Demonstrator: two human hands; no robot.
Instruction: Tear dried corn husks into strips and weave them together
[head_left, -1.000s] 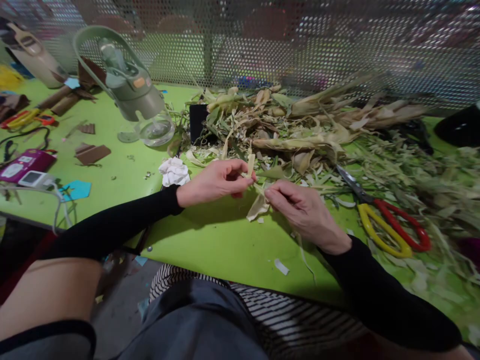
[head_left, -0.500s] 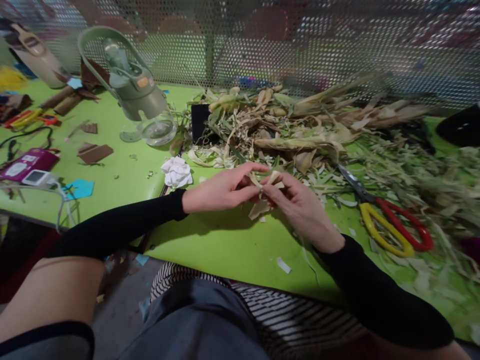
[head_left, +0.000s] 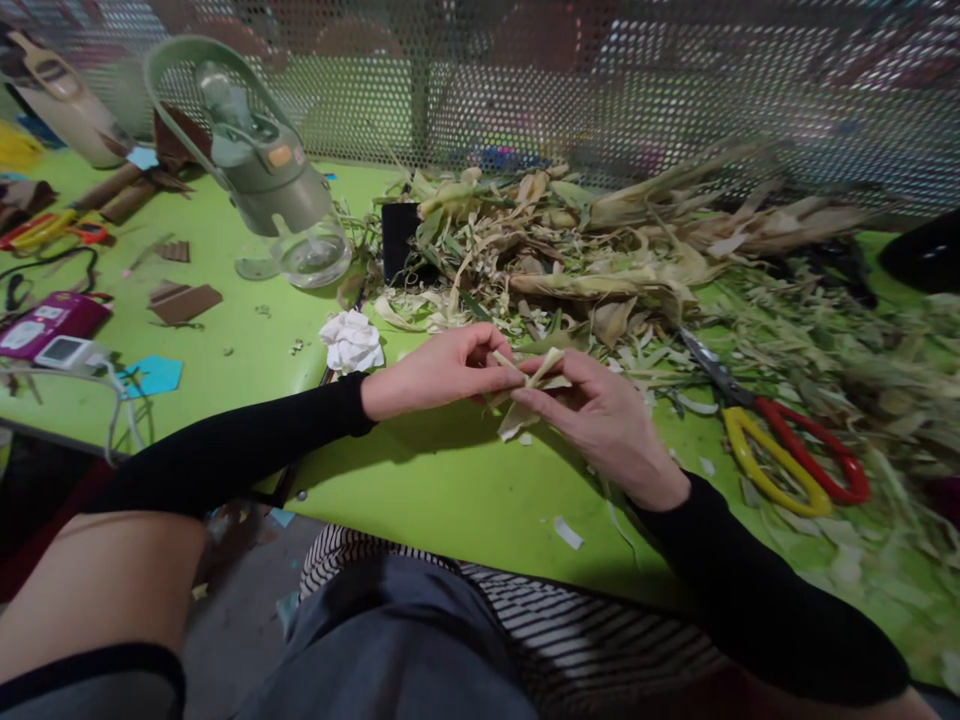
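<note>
Pale strips of corn husk (head_left: pixel 545 368) cross between my fingers, over the near side of the table. My left hand (head_left: pixel 450 370) pinches the husk from the left, thumb stretched along it. From the right, my right hand (head_left: pixel 596 410) grips the same piece between thumb and curled fingers. A wider flap of husk (head_left: pixel 517 420) hangs below the fingertips. Just beyond both hands lies a heap of dried corn husks (head_left: pixel 555 250). Scissors (head_left: pixel 757 430) with one red and one yellow handle rest to the right of my right hand, blades pointing at the heap.
A green-lidded bottle (head_left: pixel 277 190) stands at the back left, with crumpled white paper (head_left: pixel 351 341) nearer. A black box-like object (head_left: pixel 400 243) touches the heap. Shredded husk (head_left: pixel 840 370) covers the right side. A perforated metal screen (head_left: pixel 480 90) closes off the back.
My fingertips have parted slightly and shifted on the husk, so more of the crossing strips shows. My right thumb sits a little lower. The view has moved slightly.
</note>
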